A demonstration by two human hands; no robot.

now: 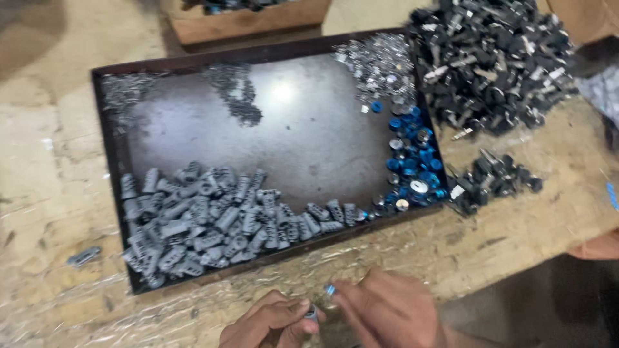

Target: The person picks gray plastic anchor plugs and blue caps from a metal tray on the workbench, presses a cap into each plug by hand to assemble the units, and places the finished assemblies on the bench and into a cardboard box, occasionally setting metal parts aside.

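Both hands meet at the bottom edge of the view, below a dark metal tray (109, 148). My left hand (271, 322) pinches a small grey part (311, 314) between thumb and fingers. My right hand (387, 312) holds a small blue cap (330, 290) at its fingertips, right next to the grey part. The picture is blurred, so finer detail is hard to tell. In the tray lies a heap of grey ribbed plastic bodies (206, 222) at the near left and a cluster of blue caps (412, 161) along the right wall.
Small shiny metal bits (380, 64) fill the tray's far right corner, and darker small bits (235, 93) lie at the far middle. A big pile of black parts (490, 61) and a smaller one (493, 180) sit right of the tray. One grey body (84, 256) lies on the plastic-covered bench.
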